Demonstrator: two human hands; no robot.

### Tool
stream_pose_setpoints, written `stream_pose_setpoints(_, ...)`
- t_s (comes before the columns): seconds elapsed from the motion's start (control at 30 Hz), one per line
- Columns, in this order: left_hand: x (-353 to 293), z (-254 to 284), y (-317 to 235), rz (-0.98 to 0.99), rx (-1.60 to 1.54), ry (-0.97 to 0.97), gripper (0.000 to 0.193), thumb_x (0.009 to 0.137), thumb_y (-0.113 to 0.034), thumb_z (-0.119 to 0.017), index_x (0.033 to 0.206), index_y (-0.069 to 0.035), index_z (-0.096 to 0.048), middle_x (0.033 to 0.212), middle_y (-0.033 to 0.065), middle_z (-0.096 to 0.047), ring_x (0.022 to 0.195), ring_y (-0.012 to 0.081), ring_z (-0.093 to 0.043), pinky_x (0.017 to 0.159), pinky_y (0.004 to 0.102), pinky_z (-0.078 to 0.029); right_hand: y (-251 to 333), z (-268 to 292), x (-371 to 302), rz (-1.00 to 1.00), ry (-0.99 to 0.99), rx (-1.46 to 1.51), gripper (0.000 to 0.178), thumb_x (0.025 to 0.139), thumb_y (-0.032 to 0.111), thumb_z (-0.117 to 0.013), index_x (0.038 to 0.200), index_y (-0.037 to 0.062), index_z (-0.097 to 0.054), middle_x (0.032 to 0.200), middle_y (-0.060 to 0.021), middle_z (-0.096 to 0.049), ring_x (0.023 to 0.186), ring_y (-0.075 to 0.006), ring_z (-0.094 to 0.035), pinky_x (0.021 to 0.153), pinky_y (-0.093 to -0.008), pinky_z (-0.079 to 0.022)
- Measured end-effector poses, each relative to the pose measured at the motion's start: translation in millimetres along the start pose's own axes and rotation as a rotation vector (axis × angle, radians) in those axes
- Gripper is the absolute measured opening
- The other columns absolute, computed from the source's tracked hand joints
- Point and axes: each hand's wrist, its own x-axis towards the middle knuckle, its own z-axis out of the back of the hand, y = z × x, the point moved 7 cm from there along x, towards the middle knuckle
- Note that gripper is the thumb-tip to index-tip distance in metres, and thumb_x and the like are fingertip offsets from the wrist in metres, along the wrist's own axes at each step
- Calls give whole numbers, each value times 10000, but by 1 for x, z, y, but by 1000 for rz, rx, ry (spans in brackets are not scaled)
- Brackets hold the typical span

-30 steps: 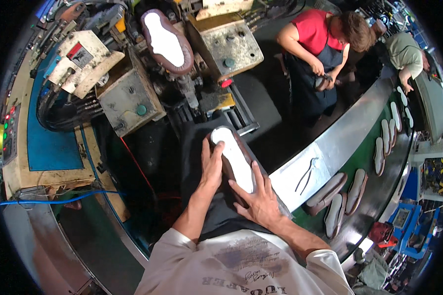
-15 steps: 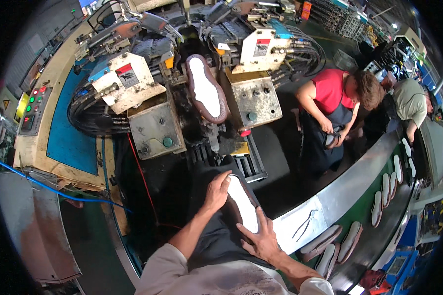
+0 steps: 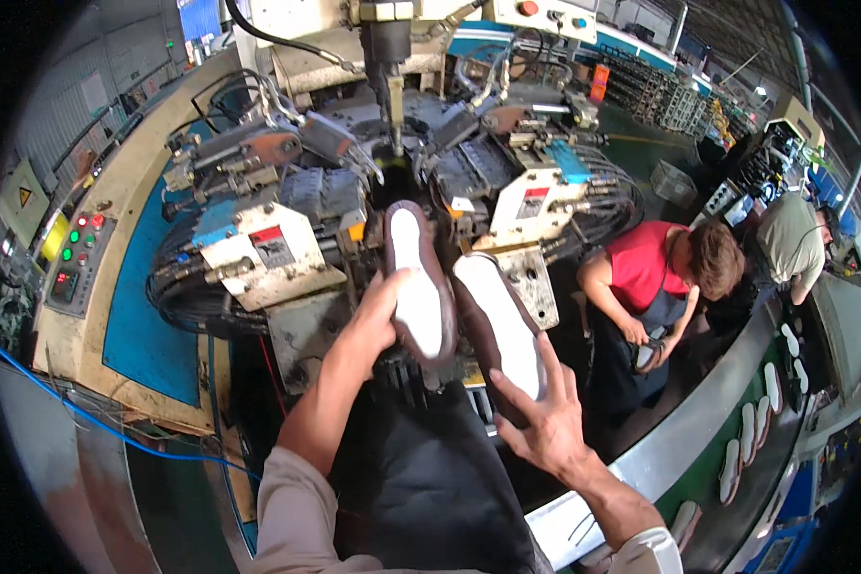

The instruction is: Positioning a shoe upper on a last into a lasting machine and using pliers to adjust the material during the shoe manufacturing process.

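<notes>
At the far left I see a control panel [image 3: 84, 270] with lit buttons, set on the curved cream rim of the machine, and beside it a blue panel [image 3: 148, 344]. A blue hose [image 3: 115, 429] crosses below both. Toward the middle, my left hand [image 3: 365, 325] reaches to the left edge of a brown shoe [image 3: 419, 297], white face up at the machine's center, its fingers lying along that edge and onto the white face; the far side is hidden, so I cannot tell whether it grips.

Just right of that shoe, my right hand [image 3: 548, 416] is closed on the near end of a second brown shoe [image 3: 503, 320], thumb on one side and fingers on the other, white face up and tilted. The two shoes' facing edges run very close; whether they touch I cannot tell. The second shoe's far end is near a cream machine box [image 3: 529, 277], leaving little room sideways, while more room shows below, over a black apron [image 3: 430, 478].

Farther right, dark floor separates my right hand from a co-worker in a red top [image 3: 636, 273]. A metal ledge [image 3: 703, 407] curves past, edging a green belt [image 3: 689, 483] lined with shoes [image 3: 747, 435].
</notes>
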Motion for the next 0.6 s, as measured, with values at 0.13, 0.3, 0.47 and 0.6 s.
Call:
stream_pose_setpoints(0.13,-107,3,-21,-60,84,-7,648,1025,-218,-649,1617,-35,-456,1322,154,-699,1165,295,-729,1028,460,-609,0,-38,87,54,-9,-11,770,818,301,-871,1553,358,-650,1769,-334,-181,1301,-569,-526,1130,-611,-517)
stream_pose_setpoints(0.3,-236,18,-19,6,-317,234,892,1091,-564,-567,1696,24,-278,1598,341,-511,1382,522,-620,1155,651,-527,1,-99,143,49,-58,92,748,846,337,-870,1552,408,-633,1786,-282,-192,1292,-560,-536,1121,-604,-529)
stream_pose_setpoints(0.47,-286,66,16,-28,-210,16,1218,955,-910,-464,1693,41,-280,1546,353,-550,1326,528,-651,1055,665,-578,6,-120,139,48,17,-21,780,880,353,-837,1608,411,-563,1790,-334,-136,1277,-544,-533,1081,-581,-550)
stream_pose_setpoints(0.6,-310,64,26,-42,-242,-107,1140,1001,-876,-408,1642,65,-360,1286,315,-714,1065,430,-774,888,574,-675,34,-131,138,9,-35,-95,817,889,399,-842,1641,363,-524,1760,-401,-133,1291,-577,-510,1141,-614,-480)
